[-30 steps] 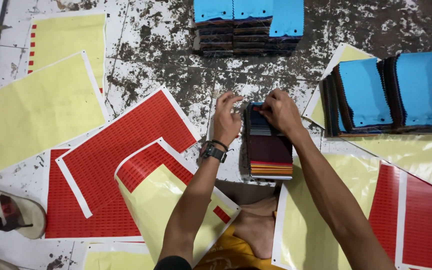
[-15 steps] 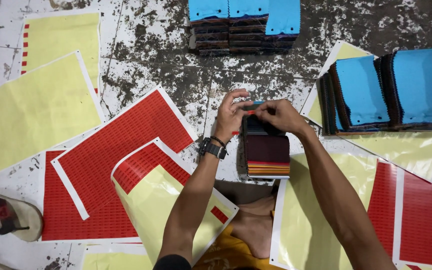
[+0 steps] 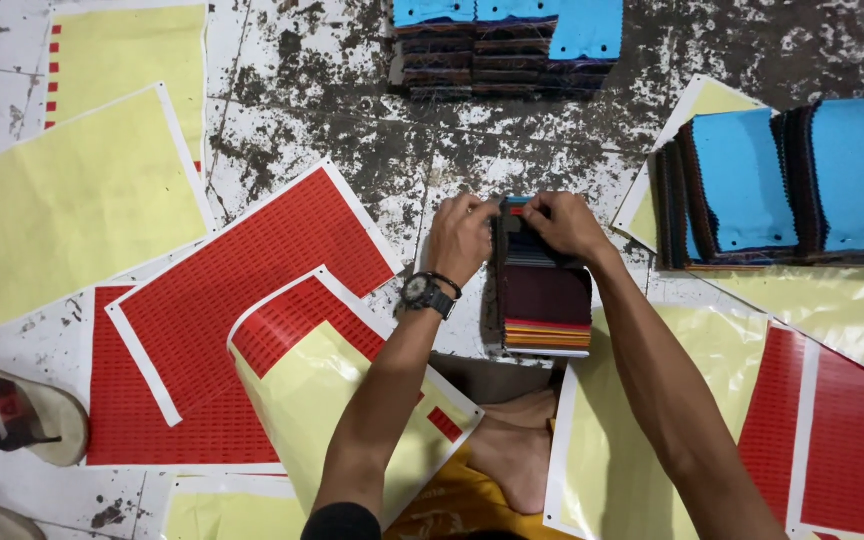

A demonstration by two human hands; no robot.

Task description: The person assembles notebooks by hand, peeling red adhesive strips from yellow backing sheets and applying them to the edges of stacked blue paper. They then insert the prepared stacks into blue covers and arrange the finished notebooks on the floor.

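Note:
A fanned stack of fabric swatches, dark at the top and maroon, red and orange toward me, lies on the worn floor between my arms. My left hand, with a black watch on its wrist, grips the stack's far left corner. My right hand presses on the far right corner, fingers bent over the top swatches. Both hands meet at the stack's far end.
Red sticker sheets and yellow backing sheets lie spread to the left and right. Piles of blue-topped swatches sit at the back and at the right. A sandal lies far left. My bare foot is below the stack.
My hands have slid from the stack's middle to its far end and closed together there. The stack has stayed in place.

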